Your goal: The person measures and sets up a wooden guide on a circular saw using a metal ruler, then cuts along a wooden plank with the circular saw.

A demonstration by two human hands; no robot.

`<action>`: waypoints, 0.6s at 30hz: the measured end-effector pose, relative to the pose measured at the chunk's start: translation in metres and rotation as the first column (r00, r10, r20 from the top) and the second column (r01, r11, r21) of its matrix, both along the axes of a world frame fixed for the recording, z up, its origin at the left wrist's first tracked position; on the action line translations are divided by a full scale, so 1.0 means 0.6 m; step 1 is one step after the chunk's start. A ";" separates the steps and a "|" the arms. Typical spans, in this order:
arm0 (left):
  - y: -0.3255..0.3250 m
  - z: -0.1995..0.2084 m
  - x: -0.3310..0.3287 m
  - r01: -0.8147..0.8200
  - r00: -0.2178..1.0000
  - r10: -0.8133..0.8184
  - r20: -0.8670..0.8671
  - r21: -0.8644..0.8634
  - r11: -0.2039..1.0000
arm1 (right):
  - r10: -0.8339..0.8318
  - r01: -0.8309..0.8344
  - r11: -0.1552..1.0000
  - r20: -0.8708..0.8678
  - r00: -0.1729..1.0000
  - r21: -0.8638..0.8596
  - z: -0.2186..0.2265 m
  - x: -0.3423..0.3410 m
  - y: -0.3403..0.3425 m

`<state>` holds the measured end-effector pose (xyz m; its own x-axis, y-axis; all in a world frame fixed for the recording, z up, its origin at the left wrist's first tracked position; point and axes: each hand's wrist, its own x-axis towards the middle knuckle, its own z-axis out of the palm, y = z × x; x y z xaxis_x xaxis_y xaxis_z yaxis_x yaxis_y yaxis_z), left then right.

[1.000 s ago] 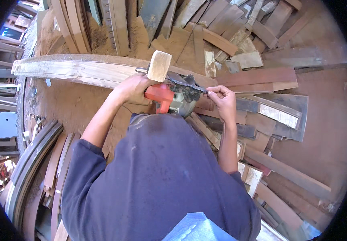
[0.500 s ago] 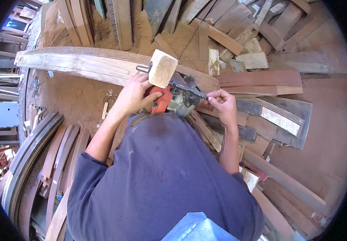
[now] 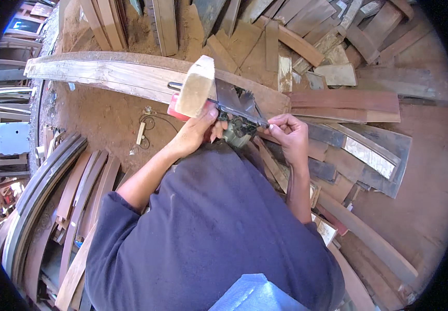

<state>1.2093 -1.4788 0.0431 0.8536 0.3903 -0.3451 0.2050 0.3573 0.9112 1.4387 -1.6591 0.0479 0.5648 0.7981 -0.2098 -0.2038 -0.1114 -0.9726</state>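
Note:
A red and grey power tool (image 3: 236,136) with a dark flat base plate (image 3: 228,95) is held up in front of my body, its exact kind unclear. A pale wooden block (image 3: 195,88) sits at the plate's left end, beside a slotted metal strip. My left hand (image 3: 199,132) is closed around the tool's body below the block. My right hand (image 3: 288,132) has thumb and forefinger pinched at the plate's right end; any small part between them cannot be made out. Behind the tool lies a long curved wooden beam (image 3: 104,78).
Reddish boards (image 3: 343,106) and offcuts lie to the right and far right. Curved planks (image 3: 42,192) are stacked at the left. A cord (image 3: 154,118) lies on the sawdust-covered ground (image 3: 104,116) beside a small pale stick. More planks (image 3: 164,31) stand at the back.
The tool has tilted, turning its wooden block and showing more of the plate. My left hand has shifted from the red housing to a grip lower and further right. The right hand keeps pinching.

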 end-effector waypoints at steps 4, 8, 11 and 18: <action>0.000 0.006 -0.015 -0.061 0.997 0.063 0.037 -0.047 0.997 | -0.001 0.002 1.000 0.024 1.000 -0.026 0.022 -0.021 0.015; 0.011 0.002 -0.030 -0.055 0.997 0.051 0.065 0.073 0.996 | -0.029 0.030 1.000 0.091 0.995 -0.009 0.043 -0.049 0.024; 0.006 0.008 -0.038 -0.108 0.992 0.111 0.059 -0.049 0.993 | -0.047 0.050 0.999 0.144 0.988 -0.020 0.046 -0.066 0.030; 0.010 -0.001 -0.043 -0.102 0.991 0.099 0.090 0.034 0.994 | -0.038 0.045 0.998 0.123 0.992 -0.053 0.058 -0.081 0.024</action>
